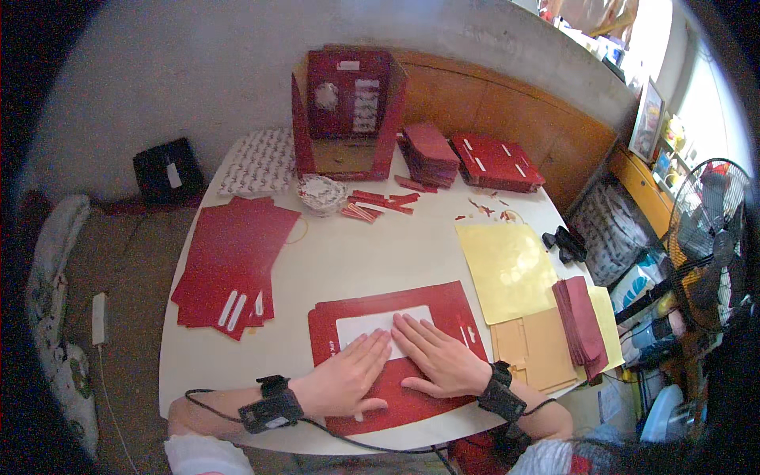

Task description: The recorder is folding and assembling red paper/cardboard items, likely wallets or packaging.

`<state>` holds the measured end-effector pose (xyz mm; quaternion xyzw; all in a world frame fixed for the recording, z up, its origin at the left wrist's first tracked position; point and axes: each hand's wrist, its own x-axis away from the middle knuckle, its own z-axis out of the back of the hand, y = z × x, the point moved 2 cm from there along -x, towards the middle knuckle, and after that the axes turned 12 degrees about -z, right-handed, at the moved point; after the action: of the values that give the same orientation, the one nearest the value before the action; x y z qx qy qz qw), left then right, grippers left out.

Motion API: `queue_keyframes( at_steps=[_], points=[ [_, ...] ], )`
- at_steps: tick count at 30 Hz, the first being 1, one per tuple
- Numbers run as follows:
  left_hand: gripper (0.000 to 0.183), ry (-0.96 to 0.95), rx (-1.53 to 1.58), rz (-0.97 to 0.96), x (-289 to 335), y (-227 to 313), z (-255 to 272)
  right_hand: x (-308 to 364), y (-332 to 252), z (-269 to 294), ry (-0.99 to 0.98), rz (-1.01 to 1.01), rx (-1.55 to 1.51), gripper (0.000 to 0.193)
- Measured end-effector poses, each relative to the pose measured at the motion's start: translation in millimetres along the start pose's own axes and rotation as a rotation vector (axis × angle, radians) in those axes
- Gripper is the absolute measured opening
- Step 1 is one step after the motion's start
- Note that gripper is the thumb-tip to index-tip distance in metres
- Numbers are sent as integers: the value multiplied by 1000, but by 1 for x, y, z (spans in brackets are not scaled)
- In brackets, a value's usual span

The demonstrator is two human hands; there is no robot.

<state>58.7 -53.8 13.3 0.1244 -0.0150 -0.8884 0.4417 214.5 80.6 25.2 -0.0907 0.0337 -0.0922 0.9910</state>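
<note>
Flat red card sheets (443,301), stacked slightly askew, lie near the table's front edge. A white rectangular panel (412,313) sits on the upper one. My left hand (342,378) rests flat across the panel's lower left part, fingers stretched and close together. Opposite it, my right hand (443,362) lies palm down, with its fingers on the panel and its thumb on the red card. The fingertips of both hands come close near the panel's middle. Neither hand grips anything; whatever is under the palms is hidden.
Fanned red cards (237,245) lie left. An open red box (348,162), a crumpled white bundle (321,194) and red stacks (499,162) stand at the back. Yellow sheets (507,265), tan card (546,348) and dark red pieces (579,324) lie right, near a fan (708,214).
</note>
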Motion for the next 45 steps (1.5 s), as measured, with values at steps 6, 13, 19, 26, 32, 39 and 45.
queue_keyframes(
  at_steps=[6, 13, 19, 26, 32, 39, 45],
  points=[
    [82, -89, 79, 30, 9, -27, 1, 0, 4, 1, 2, -15, -12, 73],
    [69, -69, 31, -3, 14, -48, 7, -3, 9, 9, 80, -48, -22, 67],
    [65, -18, 20, -51, 8, -39, -4, -13, 6, 0, 101, -26, 62, 64],
    [72, 92, 89, 2, 3, -28, -2, -18, -2, -2, 35, -13, -56, 69],
    [77, 81, 37, 84, 6, -22, -1, -8, 1, 4, 31, -46, -12, 68],
    [79, 66, -52, 221, 6, -9, 5, -8, 4, 5, 202, -85, -4, 50],
    [62, 143, -66, 263, 0, -20, 14, -7, 7, 13, 352, -61, 129, 38]
  ],
)
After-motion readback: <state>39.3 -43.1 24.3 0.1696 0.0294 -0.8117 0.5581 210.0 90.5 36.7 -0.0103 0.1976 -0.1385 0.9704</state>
